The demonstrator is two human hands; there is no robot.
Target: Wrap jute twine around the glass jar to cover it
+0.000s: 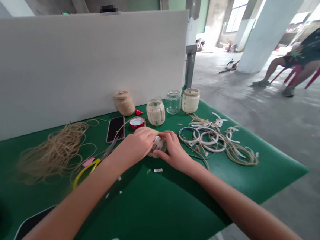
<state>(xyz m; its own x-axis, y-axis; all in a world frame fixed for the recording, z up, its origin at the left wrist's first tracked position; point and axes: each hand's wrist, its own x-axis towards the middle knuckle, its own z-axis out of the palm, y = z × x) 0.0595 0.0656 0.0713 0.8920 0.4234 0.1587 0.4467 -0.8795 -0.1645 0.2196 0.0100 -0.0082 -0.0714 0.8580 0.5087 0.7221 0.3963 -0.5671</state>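
Note:
Both of my hands hold a glass jar (159, 145) on the green table, with twine around its upper part. My left hand (142, 142) wraps over the jar's top left, partly covering it. My right hand (175, 150) grips the right side, its thumb low and its fingers at the rim. Just behind the jar lies a red lid (137, 122) with a white inside. Yellow-handled scissors (96, 163) rest by my left forearm. A loose heap of twine (59, 151) spreads at the left, with a strand running toward the lid.
At the back stand a twine ball (124, 103), a wrapped jar (156, 113), a clear jar (173, 102) and another wrapped jar (191, 101). A phone (115, 129) lies left of the lid. Tape rings (209, 138) and twine lie at right. A white panel (82, 67) borders the table.

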